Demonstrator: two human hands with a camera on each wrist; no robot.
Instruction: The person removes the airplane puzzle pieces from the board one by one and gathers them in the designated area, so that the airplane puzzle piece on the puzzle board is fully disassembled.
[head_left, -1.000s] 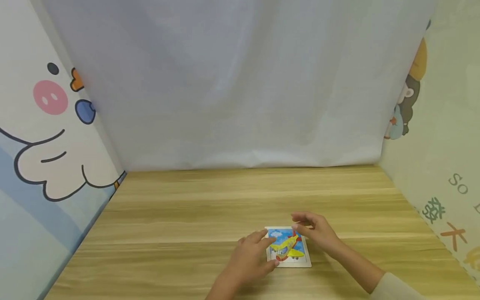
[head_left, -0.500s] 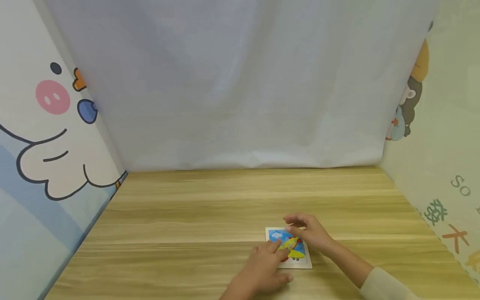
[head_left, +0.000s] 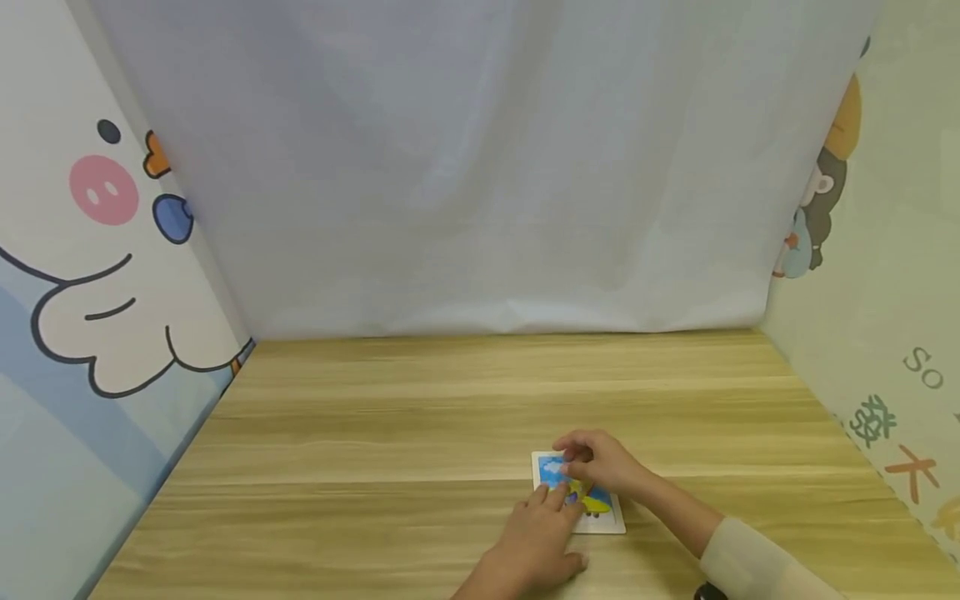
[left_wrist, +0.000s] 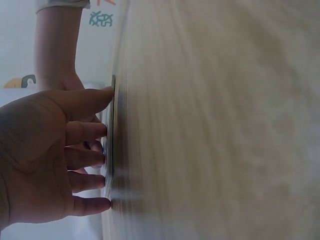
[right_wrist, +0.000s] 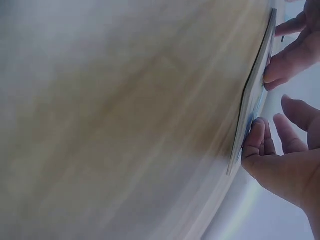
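A small square picture board (head_left: 598, 505), with a yellow airplane on blue sky and a pale border, lies flat on the table. My left hand (head_left: 538, 542) rests its spread, nearly straight fingertips on its lower left part, covering some of the airplane. In the left wrist view, the thumb (left_wrist: 90, 102) is by the board's thin edge (left_wrist: 112, 135). Over the upper right part, my right hand (head_left: 603, 465) hangs with loosely curled fingers. The right wrist view shows its lower fingers (right_wrist: 256, 140) at the board's face, thumb and index apart, no held thing visible.
The wood-grain table (head_left: 360, 442) stretches to a hanging white sheet (head_left: 480, 208) at the back. Cartoon-printed panels stand at the left (head_left: 112, 292) and right (head_left: 885, 333). A small dark object (head_left: 708, 592) shows beneath the right sleeve (head_left: 757, 558).
My left hand has moved right, from the board's left edge onto its face. The right hand has shifted left over the upper part. The board stays almost in place.
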